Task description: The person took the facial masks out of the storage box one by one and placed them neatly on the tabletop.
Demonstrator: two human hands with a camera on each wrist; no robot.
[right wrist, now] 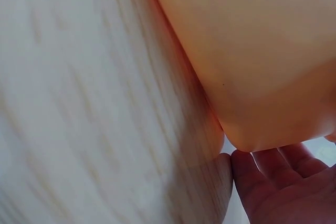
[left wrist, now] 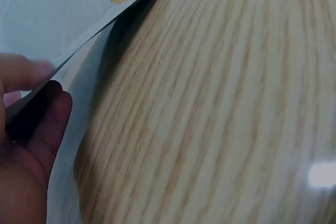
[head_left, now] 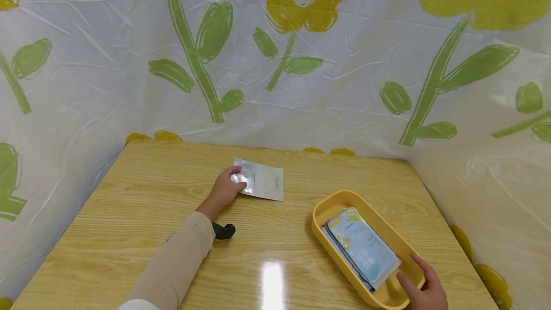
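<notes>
My left hand [head_left: 225, 188] pinches the left end of a flat silver-white foil sachet [head_left: 267, 182] over the far middle of the table. In the left wrist view the sachet [left wrist: 86, 38] shows almost edge-on, tilted, with its shaded underside facing the wood. A long yellow plastic bin [head_left: 322, 204] stands at the right, set at a slant. My right hand [head_left: 428, 293] grips its near end, thumb over the rim. Seen from the right wrist, the fingers [right wrist: 273, 166] lie against the outside of the bin's wall. Inside the bin, a light-blue sachet [head_left: 363, 245] tops a small stack of packets.
The wood-grain table [head_left: 150, 204] is ringed by a flower-printed white cloth [head_left: 336, 99] at its back and sides. A black strap end [head_left: 225, 231] sticks out beside my left wrist. Bright glare [head_left: 272, 281] lies on the near table surface.
</notes>
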